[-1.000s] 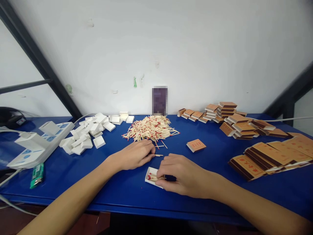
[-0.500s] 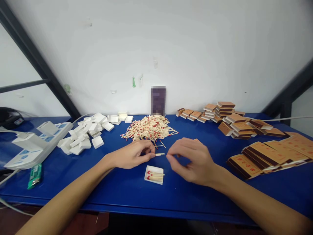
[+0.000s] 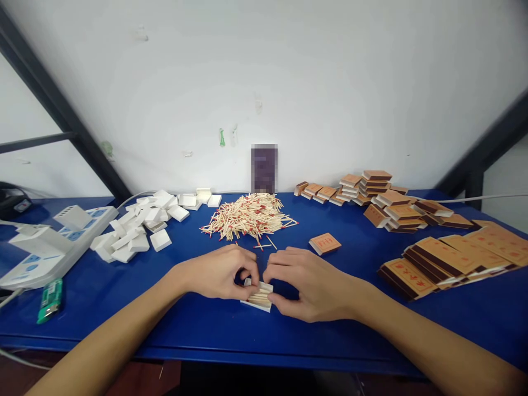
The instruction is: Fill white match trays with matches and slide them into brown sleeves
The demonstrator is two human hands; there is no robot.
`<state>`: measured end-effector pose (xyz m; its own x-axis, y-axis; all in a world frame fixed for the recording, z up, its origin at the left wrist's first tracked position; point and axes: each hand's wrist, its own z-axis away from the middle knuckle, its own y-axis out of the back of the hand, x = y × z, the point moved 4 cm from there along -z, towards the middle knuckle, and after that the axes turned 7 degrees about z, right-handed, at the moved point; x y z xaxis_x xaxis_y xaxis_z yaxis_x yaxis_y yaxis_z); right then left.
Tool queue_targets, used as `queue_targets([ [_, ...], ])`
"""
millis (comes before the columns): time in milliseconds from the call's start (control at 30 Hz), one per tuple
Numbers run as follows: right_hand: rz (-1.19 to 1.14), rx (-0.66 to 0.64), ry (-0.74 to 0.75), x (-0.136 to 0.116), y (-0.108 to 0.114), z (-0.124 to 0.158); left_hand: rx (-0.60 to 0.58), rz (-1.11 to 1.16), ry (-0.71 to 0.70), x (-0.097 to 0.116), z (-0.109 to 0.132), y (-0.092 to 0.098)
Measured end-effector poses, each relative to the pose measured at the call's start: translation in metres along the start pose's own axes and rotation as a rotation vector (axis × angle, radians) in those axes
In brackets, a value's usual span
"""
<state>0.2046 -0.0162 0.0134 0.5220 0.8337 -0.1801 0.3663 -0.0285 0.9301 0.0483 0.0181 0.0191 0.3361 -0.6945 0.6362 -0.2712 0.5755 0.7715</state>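
A small white matchbox tray (image 3: pixel 256 306) with several matches (image 3: pixel 259 298) lies between my hands. My left hand (image 3: pixel 223 272) reaches over its left side, thumb and forefinger pinched on matches at the tray; the match heads are hidden beneath the fingers. At the tray's right end, my right hand (image 3: pixel 311 286) is curled, with the forefinger at the far corner and the thumb at the right edge. Just beyond the hands is a large heap of loose matches (image 3: pixel 247 214). One closed matchbox (image 3: pixel 325 243) lies behind my right hand.
White empty trays (image 3: pixel 138 225) are piled at the left, near a power strip (image 3: pixel 61 247) and a green packet (image 3: pixel 50 300). Brown matchboxes (image 3: pixel 400 206) are stacked at the back right; more matchboxes (image 3: pixel 454 253) lie in rows in front. A wall stands behind.
My left hand has moved down to the tray with the matches it held. My right hand has moved left and down to the tray's right end, uncovering the single matchbox behind it.
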Motion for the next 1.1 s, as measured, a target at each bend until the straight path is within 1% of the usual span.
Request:
queue_targets([
  [67,-0.019,-0.076,-0.027,0.001,0.000,0.000,0.004,0.002,-0.016,0.000,0.000,0.000],
  [167,-0.056,-0.124,-0.055,0.003,0.001,-0.001,0.010,0.005,-0.033,0.000,-0.002,0.000],
  [333,-0.152,-0.150,-0.079,0.007,0.000,-0.001,0.023,0.056,-0.024,-0.003,-0.004,-0.002],
  [467,-0.179,-0.157,-0.098,0.010,-0.001,-0.001,0.055,0.121,-0.025,-0.006,-0.006,-0.003],
  [567,-0.193,-0.157,-0.103,0.011,0.000,-0.001,0.105,0.168,-0.020,-0.008,-0.005,0.001],
  [633,-0.201,-0.166,-0.099,0.012,0.002,-0.001,0.146,0.177,0.007,-0.010,-0.003,0.006],
  [700,-0.193,-0.176,-0.097,0.012,0.003,0.000,0.163,0.158,0.046,-0.012,-0.001,0.010],
  [867,-0.157,-0.183,-0.092,0.011,0.002,0.000,0.081,0.082,0.111,-0.018,0.006,0.014],
  [967,-0.144,-0.183,-0.088,0.011,0.001,0.000,0.023,0.080,0.141,-0.022,0.008,0.013],
  [1100,-0.135,-0.194,-0.087,0.011,0.001,0.001,-0.005,0.096,0.156,-0.026,0.009,0.013],
])
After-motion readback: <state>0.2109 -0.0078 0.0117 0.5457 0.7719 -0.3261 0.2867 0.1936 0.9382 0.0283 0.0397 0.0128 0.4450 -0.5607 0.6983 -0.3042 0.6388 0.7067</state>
